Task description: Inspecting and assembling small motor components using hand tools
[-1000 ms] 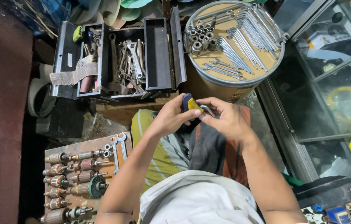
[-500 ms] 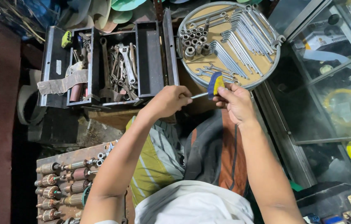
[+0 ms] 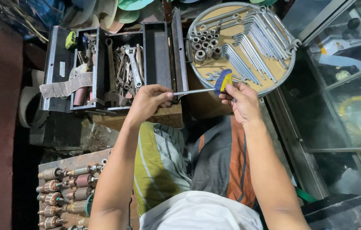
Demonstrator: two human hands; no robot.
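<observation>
The screwdriver point(image 3: 214, 86) is held in the air between the 2 hands, above the person's lap and just in front of the round tray point(image 3: 283, 74). Its long axis runs nearly level across the view: the blue-and-yellow handle is at the right end, and the thin metal shaft points left toward the open toolbox point(image 3: 116, 68). The handle end sits slightly higher than the tip end.

The right hand point(image 3: 242, 102) pinches the handle with its fingertips closed on it, a grip that seems suited to turning or steadying the tool. The left hand point(image 3: 148, 100) is curled shut around the far end of the shaft, so the tip is hidden inside the fist; holding both ends likely keeps the tool straight. The hands are well apart, joined only by the tool.

Beyond the handle, the round tray carries rows of wrenches point(image 3: 253, 47) fanned out by length and a cluster of sockets point(image 3: 204, 42). The toolbox holds loose spanners point(image 3: 129, 68) in its middle compartment. At lower left, several motor armatures point(image 3: 67, 196) lie in rows on a board.
</observation>
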